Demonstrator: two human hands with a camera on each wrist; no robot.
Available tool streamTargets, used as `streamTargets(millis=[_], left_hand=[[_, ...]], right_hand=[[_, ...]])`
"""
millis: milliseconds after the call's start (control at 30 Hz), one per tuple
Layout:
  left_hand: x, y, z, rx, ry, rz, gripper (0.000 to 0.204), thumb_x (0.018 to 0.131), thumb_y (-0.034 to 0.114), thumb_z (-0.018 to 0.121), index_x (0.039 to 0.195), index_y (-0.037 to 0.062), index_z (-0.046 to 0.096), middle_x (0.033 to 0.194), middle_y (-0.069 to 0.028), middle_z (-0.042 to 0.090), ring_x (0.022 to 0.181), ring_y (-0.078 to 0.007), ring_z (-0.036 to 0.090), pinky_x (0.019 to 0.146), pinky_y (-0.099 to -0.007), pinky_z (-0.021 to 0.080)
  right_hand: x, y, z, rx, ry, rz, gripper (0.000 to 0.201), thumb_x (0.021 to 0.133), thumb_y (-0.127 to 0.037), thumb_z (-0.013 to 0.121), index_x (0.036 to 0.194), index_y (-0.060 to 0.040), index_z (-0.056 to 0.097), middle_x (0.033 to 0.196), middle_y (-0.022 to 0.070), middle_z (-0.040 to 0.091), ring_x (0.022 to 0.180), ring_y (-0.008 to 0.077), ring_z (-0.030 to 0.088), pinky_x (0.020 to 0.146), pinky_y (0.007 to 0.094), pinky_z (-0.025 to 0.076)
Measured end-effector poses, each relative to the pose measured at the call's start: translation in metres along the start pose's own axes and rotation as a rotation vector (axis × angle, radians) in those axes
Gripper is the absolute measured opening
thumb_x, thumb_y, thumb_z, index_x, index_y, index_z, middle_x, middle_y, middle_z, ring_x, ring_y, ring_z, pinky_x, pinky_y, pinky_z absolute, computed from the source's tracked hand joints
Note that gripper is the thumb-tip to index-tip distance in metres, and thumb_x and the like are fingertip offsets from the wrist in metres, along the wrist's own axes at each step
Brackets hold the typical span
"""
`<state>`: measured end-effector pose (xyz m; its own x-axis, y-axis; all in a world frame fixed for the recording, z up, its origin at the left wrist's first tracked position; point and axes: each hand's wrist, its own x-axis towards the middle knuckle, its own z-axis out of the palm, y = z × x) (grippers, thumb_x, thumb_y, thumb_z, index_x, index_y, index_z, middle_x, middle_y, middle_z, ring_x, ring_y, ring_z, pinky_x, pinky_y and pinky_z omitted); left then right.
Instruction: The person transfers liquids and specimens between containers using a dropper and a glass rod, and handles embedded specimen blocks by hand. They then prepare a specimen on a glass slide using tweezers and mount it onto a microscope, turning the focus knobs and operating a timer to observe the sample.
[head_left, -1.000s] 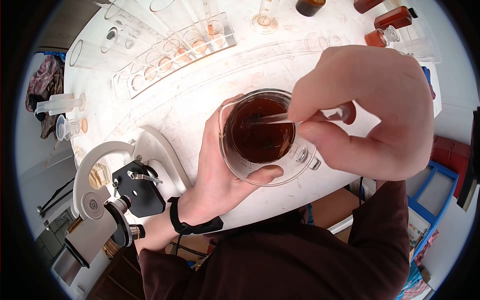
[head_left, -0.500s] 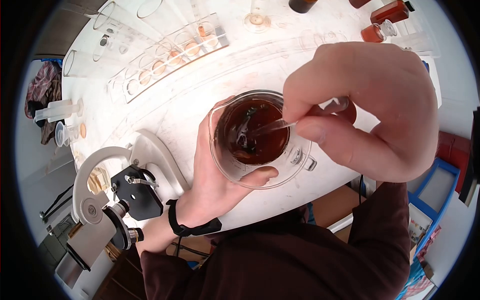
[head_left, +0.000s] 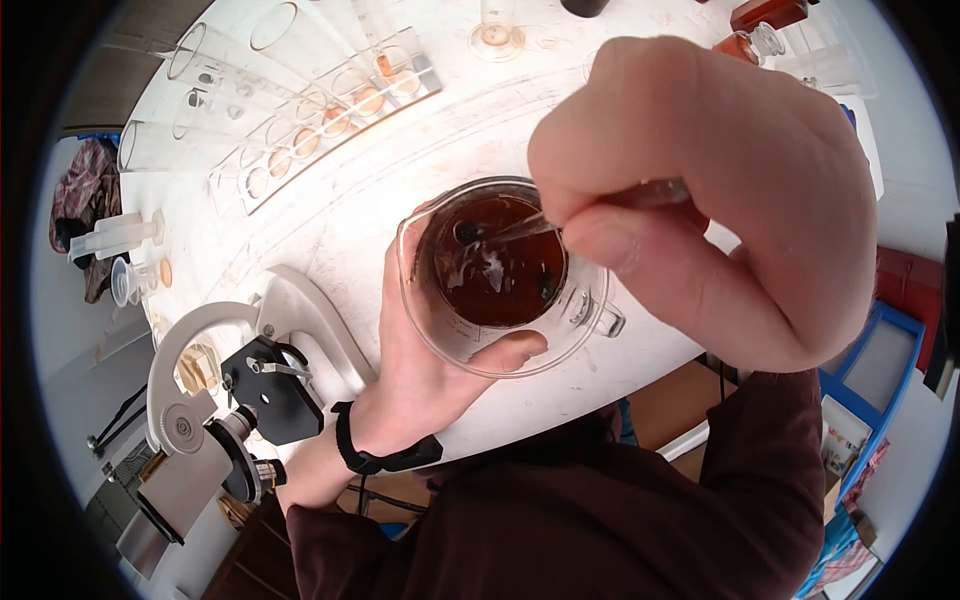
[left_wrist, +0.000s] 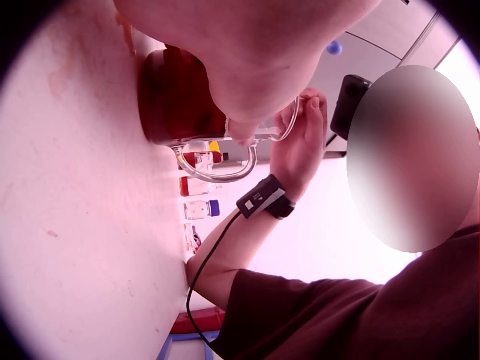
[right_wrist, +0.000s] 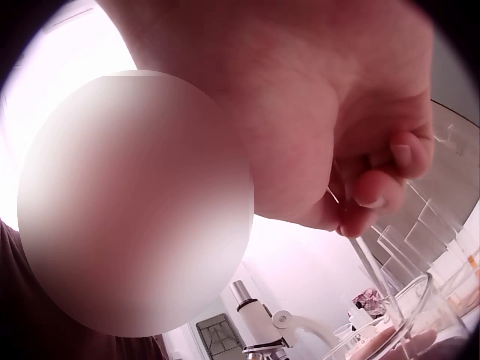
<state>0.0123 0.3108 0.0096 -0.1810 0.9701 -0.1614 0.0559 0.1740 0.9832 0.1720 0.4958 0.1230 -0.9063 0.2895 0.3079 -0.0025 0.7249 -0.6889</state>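
In the head view a clear glass beaker with a handle point(head_left: 612, 321) holds dark red-brown liquid point(head_left: 500, 285), with dark bits and bright glints on its surface. My left hand point(head_left: 435, 375) grips the beaker from the near left side, its thumb across the near wall and its fingers around the far left side. The left wrist view shows the beaker point(left_wrist: 176, 97) upright at the white tabletop. Above the rim, my right hand point(head_left: 715, 200) pinches a clear stirring rod point(head_left: 522, 230) between thumb and forefinger. The rod's lower end dips into the liquid.
A microscope point(head_left: 285, 330) stands close left of my left forearm. Beyond the beaker is a clear rack point(head_left: 330, 140) with several test tubes, and a measuring cylinder point(head_left: 497, 38). A small stoppered bottle point(head_left: 750, 45) of red liquid sits at the far right.
My right hand and the rod have shifted left, and the rod's angle in the liquid differs. The liquid's surface is now more rippled. The whole head view has drifted slightly.
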Motion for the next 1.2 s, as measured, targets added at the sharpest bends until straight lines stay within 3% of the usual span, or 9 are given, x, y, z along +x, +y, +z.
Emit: streamTargets(millis=[133,167,233,433,600,733,933,1133,1200], left_hand=[[0.003,0.0,-0.002,0.307,0.016,0.288,0.11,0.07,0.026,0.097,0.149,-0.0012,0.027,0.142,-0.0159,0.046,0.131,-0.0267,0.053,0.111,-0.0418,0.045],[0.002,0.002,-0.002,0.31,0.014,0.287,0.11,0.07,0.026,0.097,0.149,-0.0012,0.027,0.142,-0.0159,0.046,0.131,-0.0267,0.053,0.111,-0.0418,0.045],[0.001,0.008,-0.001,0.108,-0.003,-0.037,0.109,0.07,0.026,0.098,0.149,-0.0012,0.028,0.141,-0.0159,0.048,0.131,-0.0267,0.053,0.111,-0.042,0.045],[0.002,0.003,-0.001,0.295,0.028,0.258,0.108,0.07,0.025,0.097,0.149,-0.0012,0.029,0.141,-0.0167,0.048,0.131,-0.0263,0.053,0.11,-0.042,0.046],[0.001,0.007,-0.002,0.209,0.01,0.098,0.108,0.069,0.024,0.097,0.149,-0.0009,0.029,0.141,-0.0173,0.048,0.131,-0.0266,0.053,0.109,-0.0425,0.046],[0.0,0.012,-0.002,0.099,-0.001,-0.074,0.107,0.068,0.022,0.097,0.149,-0.0007,0.029,0.142,-0.0179,0.048,0.131,-0.0269,0.054,0.109,-0.0431,0.047],[0.004,0.012,-0.001,0.123,0.005,-0.005,0.111,0.068,0.022,0.097,0.15,-0.0005,0.027,0.142,-0.018,0.047,0.131,-0.0275,0.053,0.109,-0.0434,0.046],[0.006,0.006,0.002,0.132,0.013,0.081,0.114,0.066,0.021,0.098,0.151,-0.0002,0.024,0.142,-0.0183,0.047,0.132,-0.0282,0.053,0.109,-0.0438,0.045],[0.002,-0.007,-0.001,0.114,0.027,0.124,0.115,0.066,0.022,0.099,0.151,-0.0002,0.024,0.142,-0.0181,0.047,0.131,-0.0282,0.053,0.108,-0.0435,0.045]], right_hand=[[0.002,0.006,0.002,-0.017,-0.038,-0.138,0.007,0.082,0.0,0.068,0.088,0.0016,0.066,0.078,0.0089,0.065,0.056,0.0181,0.057,0.047,0.0299,0.041],[0.003,0.007,0.008,0.057,-0.011,-0.193,0.007,0.081,0.0,0.068,0.087,0.0017,0.066,0.078,0.0094,0.064,0.056,0.019,0.057,0.048,0.0306,0.041],[0.003,0.01,0.015,0.134,0.023,-0.247,0.006,0.081,0.0,0.068,0.086,0.0018,0.066,0.078,0.0098,0.064,0.056,0.0198,0.057,0.048,0.0313,0.041],[0.002,0.017,0.018,0.02,0.138,-0.24,0.008,0.078,-0.001,0.069,0.085,0.002,0.066,0.078,0.009,0.064,0.058,0.0227,0.059,0.049,0.032,0.042],[0.003,0.014,0.025,0.2,0.118,-0.305,0.008,0.077,0.0,0.068,0.084,0.0019,0.064,0.077,0.0099,0.062,0.058,0.0238,0.058,0.049,0.033,0.043],[0.008,0.018,0.024,0.039,0.234,-0.347,0.009,0.076,-0.001,0.068,0.084,0.0014,0.064,0.077,0.0104,0.061,0.057,0.0239,0.057,0.048,0.0337,0.043],[0.003,0.013,0.022,0.144,0.071,-0.273,0.009,0.076,-0.001,0.068,0.084,0.0009,0.064,0.075,0.0091,0.059,0.057,0.025,0.056,0.047,0.0347,0.042],[0.005,0.013,0.023,0.036,0.277,-0.331,0.011,0.075,-0.002,0.067,0.085,-0.0005,0.064,0.073,0.0076,0.056,0.054,0.0244,0.052,0.045,0.034,0.039],[0.004,-0.005,0.007,-0.126,-0.109,-0.152,0.013,0.073,-0.003,0.067,0.086,-0.0027,0.064,0.071,0.0065,0.055,0.053,0.0231,0.05,0.044,0.0339,0.037]])
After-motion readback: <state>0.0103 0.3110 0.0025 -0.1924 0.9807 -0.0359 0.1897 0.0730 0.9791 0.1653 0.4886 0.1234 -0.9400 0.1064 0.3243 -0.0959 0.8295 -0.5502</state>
